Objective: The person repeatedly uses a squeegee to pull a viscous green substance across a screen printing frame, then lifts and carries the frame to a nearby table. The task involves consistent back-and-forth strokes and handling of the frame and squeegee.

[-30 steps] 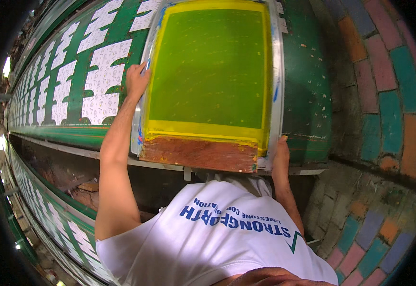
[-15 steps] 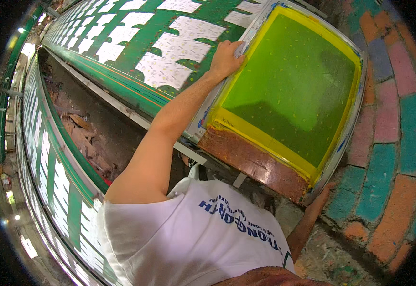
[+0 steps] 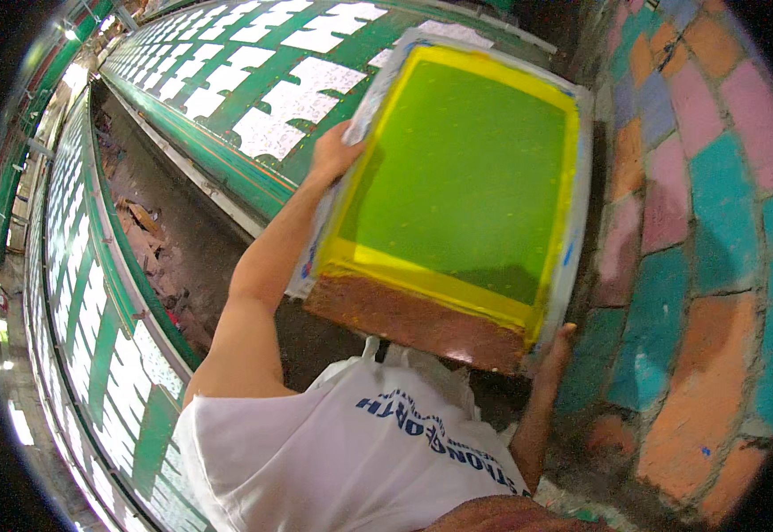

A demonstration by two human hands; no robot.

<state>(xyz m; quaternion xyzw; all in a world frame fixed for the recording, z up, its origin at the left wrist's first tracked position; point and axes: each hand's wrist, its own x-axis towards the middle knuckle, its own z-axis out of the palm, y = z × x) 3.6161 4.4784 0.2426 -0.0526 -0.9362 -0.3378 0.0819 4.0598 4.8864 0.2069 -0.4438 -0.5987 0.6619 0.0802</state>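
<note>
A large screen-printing frame is held up in front of my body, with a yellow-green mesh, bright yellow borders and a pale, paint-stained rim. A reddish-brown band runs along its near end. My left hand is closed around the frame's left rim, its fingertips hidden partly behind the edge. Low on the right side, my right hand grips the near right corner; most of its fingers are behind the frame. Beyond the left rim lies a long green printing table bearing white cut fabric pieces with small prints.
At the right rises a wall of painted blocks in teal, orange, pink and purple. A second green table with white pieces runs along the left. Between the tables is a dark gap with debris on the ground.
The frame has moved left and nearer to my body in the view, turning a little more upright, with both hands still on it. More of the painted wall shows at the right.
</note>
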